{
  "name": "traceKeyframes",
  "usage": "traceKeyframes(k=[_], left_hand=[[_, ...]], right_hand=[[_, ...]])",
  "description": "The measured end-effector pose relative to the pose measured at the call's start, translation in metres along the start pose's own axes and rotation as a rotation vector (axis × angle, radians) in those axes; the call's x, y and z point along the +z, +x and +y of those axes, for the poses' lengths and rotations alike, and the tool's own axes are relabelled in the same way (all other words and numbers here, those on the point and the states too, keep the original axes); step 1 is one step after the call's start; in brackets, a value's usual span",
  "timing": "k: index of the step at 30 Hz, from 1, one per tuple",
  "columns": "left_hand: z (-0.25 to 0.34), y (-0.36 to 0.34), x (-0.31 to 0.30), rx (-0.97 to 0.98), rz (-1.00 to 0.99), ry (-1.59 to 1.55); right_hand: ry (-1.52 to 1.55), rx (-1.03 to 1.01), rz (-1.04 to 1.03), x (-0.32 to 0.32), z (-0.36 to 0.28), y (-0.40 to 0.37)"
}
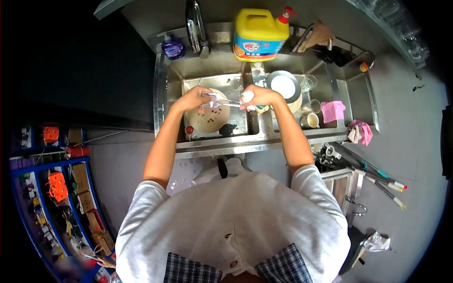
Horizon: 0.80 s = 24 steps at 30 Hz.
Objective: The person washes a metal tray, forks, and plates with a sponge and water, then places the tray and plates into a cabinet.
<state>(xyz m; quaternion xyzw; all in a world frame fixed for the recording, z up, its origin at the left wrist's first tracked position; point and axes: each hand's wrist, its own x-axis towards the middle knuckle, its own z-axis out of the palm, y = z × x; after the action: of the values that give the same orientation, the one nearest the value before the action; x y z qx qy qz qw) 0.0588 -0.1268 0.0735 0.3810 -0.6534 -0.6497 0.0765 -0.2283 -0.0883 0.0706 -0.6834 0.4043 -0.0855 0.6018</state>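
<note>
Over the left basin, my left hand (194,99) is closed on one end of some shiny metal cutlery (225,102); its exact kind is hard to make out. At the other end my right hand (260,96) grips the handles, with a white lump (247,97) at its fingers, perhaps foam or a sponge. A yellow-green item (262,109) shows just below that hand, partly hidden. Beneath both hands a large round pale dish (210,123) with dark food bits lies in the left basin (238,123). A small red-topped item (189,130) is beside it.
In the right basin are stacked plates (283,87), a drinking glass (308,83), a cup (311,120) and a pink cloth (333,111). Behind stand a faucet (195,28), a purple soap bottle (172,48) and a big yellow detergent jug (258,35). Dark scraps (228,129) lie near the front wall.
</note>
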Motion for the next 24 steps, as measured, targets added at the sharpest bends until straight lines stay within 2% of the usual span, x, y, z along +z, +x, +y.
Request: traceKeyframes(k=[3, 5, 6, 7, 9, 10, 11, 12, 14, 15, 17, 19, 20, 23, 24], left_hand=[[-0.012, -0.005, -0.001, 0.052, 0.055, 0.004], [-0.016, -0.010, 0.000, 0.010, 0.141, -0.044], [-0.019, -0.011, 0.000, 0.008, 0.194, -0.119], [-0.021, -0.010, -0.002, 0.012, 0.252, -0.191], [-0.032, -0.006, -0.003, 0.035, 0.362, -0.221], [-0.039, -0.003, -0.002, 0.050, 0.411, -0.264], [-0.041, -0.001, 0.000, 0.065, 0.458, -0.308], [-0.034, -0.002, 0.007, 0.067, 0.540, -0.319], [-0.041, 0.012, 0.023, 0.087, 0.637, -0.353], [-0.048, 0.020, 0.032, 0.094, 0.684, -0.365], [-0.045, 0.029, 0.050, 0.115, 0.785, -0.302], [-0.033, 0.025, 0.065, 0.104, 0.807, -0.251], [-0.025, 0.024, 0.072, 0.091, 0.839, -0.131], [-0.029, 0.030, 0.091, 0.233, 0.986, 0.246], [-0.017, 0.026, 0.097, 0.159, 0.945, 0.190]], right_hand=[[0.073, -0.025, 0.094, -0.006, 0.000, 0.007], [0.134, -0.084, 0.167, -0.009, 0.002, 0.010], [0.280, -0.082, 0.344, -0.012, 0.013, 0.012], [0.389, -0.056, 0.626, -0.011, 0.015, 0.012], [0.801, 0.018, 1.075, -0.003, 0.027, 0.008], [1.041, -0.012, 1.279, 0.007, 0.062, 0.024], [1.267, 0.018, 1.176, 0.018, 0.095, 0.032], [1.493, 0.022, 0.901, 0.032, 0.104, 0.038], [1.908, 0.183, 0.875, 0.061, 0.070, 0.069], [1.991, 0.050, 0.849, 0.071, 0.063, 0.086], [1.968, -0.258, 0.673, 0.074, 0.017, 0.096], [1.742, -0.300, 0.676, 0.070, 0.006, 0.106], [1.624, -0.162, 0.756, 0.067, -0.001, 0.110], [1.325, 0.052, 0.991, 0.061, -0.005, 0.120], [1.290, 0.072, 1.178, 0.062, -0.026, 0.115]])
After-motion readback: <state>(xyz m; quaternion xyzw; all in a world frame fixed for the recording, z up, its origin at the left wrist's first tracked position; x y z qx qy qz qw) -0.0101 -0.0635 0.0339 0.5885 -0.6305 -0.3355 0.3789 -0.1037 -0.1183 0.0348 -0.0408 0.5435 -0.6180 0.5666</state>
